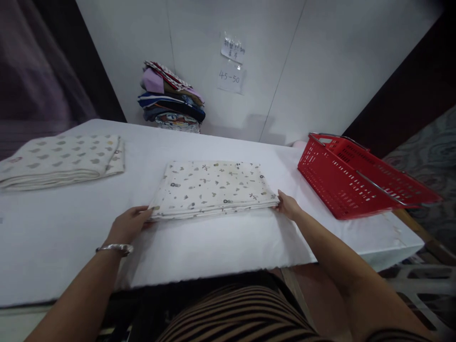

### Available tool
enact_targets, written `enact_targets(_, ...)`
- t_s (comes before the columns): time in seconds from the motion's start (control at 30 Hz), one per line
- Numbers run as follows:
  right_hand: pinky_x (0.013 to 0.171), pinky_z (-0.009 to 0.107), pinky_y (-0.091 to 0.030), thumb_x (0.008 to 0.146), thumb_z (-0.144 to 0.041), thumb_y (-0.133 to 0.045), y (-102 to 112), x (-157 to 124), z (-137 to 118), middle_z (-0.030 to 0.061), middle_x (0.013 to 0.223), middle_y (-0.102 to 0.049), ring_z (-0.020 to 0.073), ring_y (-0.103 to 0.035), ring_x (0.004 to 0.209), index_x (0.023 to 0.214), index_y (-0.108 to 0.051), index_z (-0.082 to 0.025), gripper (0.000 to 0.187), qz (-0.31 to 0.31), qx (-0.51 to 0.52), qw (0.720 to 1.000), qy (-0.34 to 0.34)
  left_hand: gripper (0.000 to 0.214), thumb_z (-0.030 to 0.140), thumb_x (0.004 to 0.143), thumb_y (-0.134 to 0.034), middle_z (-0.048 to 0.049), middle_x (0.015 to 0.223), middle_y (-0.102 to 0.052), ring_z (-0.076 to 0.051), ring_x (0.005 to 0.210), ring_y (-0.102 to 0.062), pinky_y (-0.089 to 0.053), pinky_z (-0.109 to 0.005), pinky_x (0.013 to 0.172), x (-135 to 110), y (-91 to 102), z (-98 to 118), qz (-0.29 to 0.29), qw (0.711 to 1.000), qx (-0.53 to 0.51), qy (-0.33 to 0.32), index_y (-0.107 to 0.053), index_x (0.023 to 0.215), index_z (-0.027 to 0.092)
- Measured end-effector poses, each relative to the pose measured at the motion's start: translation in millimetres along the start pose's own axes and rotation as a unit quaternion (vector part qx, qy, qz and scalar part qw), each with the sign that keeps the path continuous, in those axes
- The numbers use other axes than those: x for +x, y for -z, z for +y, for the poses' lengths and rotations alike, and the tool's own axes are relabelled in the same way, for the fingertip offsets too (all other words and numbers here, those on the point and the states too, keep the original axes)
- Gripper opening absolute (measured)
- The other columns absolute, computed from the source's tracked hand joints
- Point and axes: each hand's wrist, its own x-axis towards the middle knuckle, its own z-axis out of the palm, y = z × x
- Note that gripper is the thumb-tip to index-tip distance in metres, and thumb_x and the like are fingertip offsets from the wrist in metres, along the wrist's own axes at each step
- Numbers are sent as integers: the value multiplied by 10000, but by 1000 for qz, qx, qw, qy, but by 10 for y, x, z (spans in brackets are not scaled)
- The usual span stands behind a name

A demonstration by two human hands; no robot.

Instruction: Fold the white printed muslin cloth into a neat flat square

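Note:
A folded cloth (pixel 213 187), white with small grey and tan motifs, lies flat on the table in front of me, its layered fold edge facing my body. My left hand (pixel 130 223), with a silver bracelet at the wrist, pinches the near left corner, thumb on top and fingers underneath. At the near right corner my right hand (pixel 287 205) grips the same cloth between thumb and fingers. Both hands rest low, close to the tabletop.
A second folded cloth (pixel 71 159) with grey leaf-like prints lies at the left of the white-covered table (pixel 213 247). On the right stands a red shopping basket (pixel 331 175) with metal handles. Stacked fabrics (pixel 173 102) sit against the wall below paper signs (pixel 231 64).

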Motion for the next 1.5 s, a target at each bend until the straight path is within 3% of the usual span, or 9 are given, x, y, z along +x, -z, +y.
enact_targets(0.1, 367, 210, -345, 904, -478, -422, -6, -4, 8, 16, 486, -521, 107, -466, 426, 628, -534, -164, 433, 35, -45, 998, 21, 395, 351, 691, -638, 22, 676, -688, -172, 616, -666, -521, -294, 702, 0, 8, 17, -34, 998, -33, 34, -634, 1043, 171)
enact_targets(0.33, 372, 178, -333, 690, -378, -725, 50, -20, 56, -14, 480, -531, 69, -432, 413, 617, -541, -157, 296, -13, -99, 994, 46, 352, 355, 707, -612, 45, 623, -655, -153, 615, -651, -490, -252, 677, -36, 32, 83, -38, 998, -21, 50, -618, 1022, 197)
enact_targets(0.53, 366, 180, -299, 647, -385, -735, 70, -133, 77, -67, 470, -476, 60, -398, 395, 661, -495, -190, 310, 31, -146, 984, 101, 365, 338, 758, -529, 21, 762, -679, -172, 696, -639, -469, -270, 688, -137, 99, 99, -3, 997, 67, -38, -561, 1093, 198)
enact_targets(0.77, 386, 203, -286, 686, -393, -674, 45, -349, 276, -78, 539, -526, 85, -420, 406, 959, -516, -222, 359, 78, -281, 948, 132, 378, 356, 792, -434, -89, 860, -684, -272, 810, -631, -471, -336, 679, -354, 68, -1, 13, 971, 219, -92, -565, 1090, 164)
enact_targets(1.07, 512, 269, -379, 776, -450, -549, 179, -297, 429, -39, 579, -585, 157, -552, 525, 1139, -500, -216, 435, 72, -467, 870, 141, 380, 333, 786, -430, -84, 864, -685, -235, 819, -638, -458, -305, 699, -422, 69, -80, 11, 975, 199, -99, -560, 1094, 153)
enact_targets(1.2, 661, 366, -468, 782, -449, -539, 153, -320, 335, 78, 819, -677, 250, -634, 739, 1206, -522, -195, 494, 91, -573, 793, 183, 354, 397, 777, -459, -51, 837, -684, -203, 761, -643, -464, -290, 692, -395, 134, -130, -16, 988, 133, -79, -570, 1029, 174)
enact_targets(1.3, 909, 461, -426, 839, -402, -476, -151, -418, 303, 154, 1191, -591, 316, -537, 1111, 1218, -543, -182, 443, 85, -583, 723, 362, 362, 412, 774, -475, -26, 789, -672, -175, 672, -641, -473, -281, 662, -366, 145, -159, -49, 995, 65, -53, -550, 1035, 172)
enact_targets(1.37, 1019, 478, -348, 878, -393, -440, -458, -489, 345, 135, 1355, -472, 296, -401, 1270, 1298, -481, -196, 466, 16, -556, 697, 453, 350, 395, 779, -477, -22, 788, -665, -165, 651, -640, -475, -270, 634, -359, 138, -166, -63, 997, 35, -37, -540, 1039, 169)
enact_targets(1.5, 1083, 515, -245, 895, -402, -460, -910, -548, 568, 76, 1468, -323, 269, -248, 1363, 1429, -280, -273, 578, -144, -579, 621, 508, 304, 353, 792, -472, -21, 807, -662, -144, 629, -634, -467, -247, 598, -372, 131, -177, -61, 998, 13, -27, -542, 1025, 172)
